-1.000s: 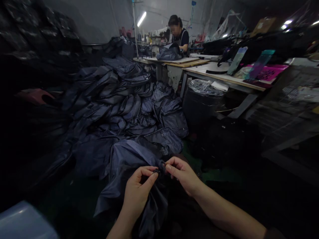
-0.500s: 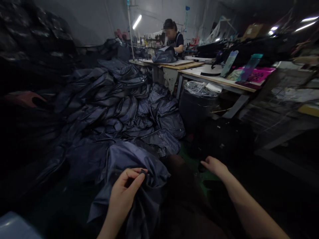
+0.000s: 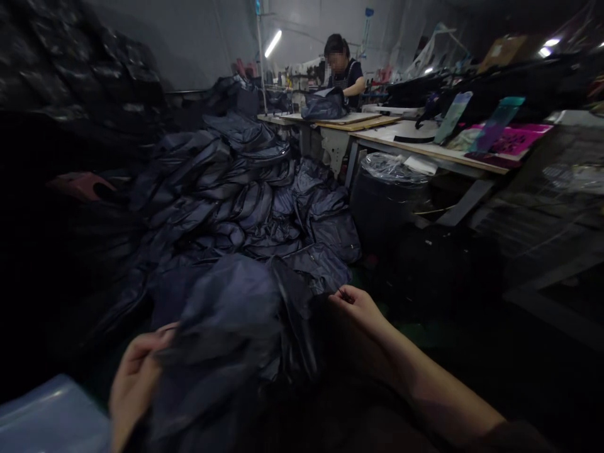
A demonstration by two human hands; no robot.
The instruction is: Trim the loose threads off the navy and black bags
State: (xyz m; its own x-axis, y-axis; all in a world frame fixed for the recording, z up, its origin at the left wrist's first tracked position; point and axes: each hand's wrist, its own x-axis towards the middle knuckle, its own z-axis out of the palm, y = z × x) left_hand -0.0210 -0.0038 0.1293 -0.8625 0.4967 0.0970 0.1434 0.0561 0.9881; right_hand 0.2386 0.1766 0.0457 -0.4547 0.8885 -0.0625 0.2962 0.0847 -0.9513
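Well, right grip: from my remote seat, I see the right hand (image 3: 359, 309) clenched, with thumb and forefinger pinched on a thin dark thread end (image 3: 343, 294).
Left grip: the left hand (image 3: 135, 385) curls round the edge of a bunched dark navy nylon bag (image 3: 226, 311) and seems to be grasping it, though blur softens the fingers.
Bag's place: it sits low in my view, between the two hands, with the left grip on its edge.
Long axis: I read it as running from lower left up toward the right hand, but the folds hide any clean line.
Nearer hand: the left holds it; the right lies just beside its right edge. I cannot tell whether the thread end belongs to this bag.
Just beyond: a wide heap of zipped dark navy nylon bags (image 3: 236, 214) spreads up and away.
Far side: a person (image 3: 344, 70) works at a long pale wooden surface (image 3: 425, 148), with a black bin lined in clear plastic (image 3: 382, 214) beside it.
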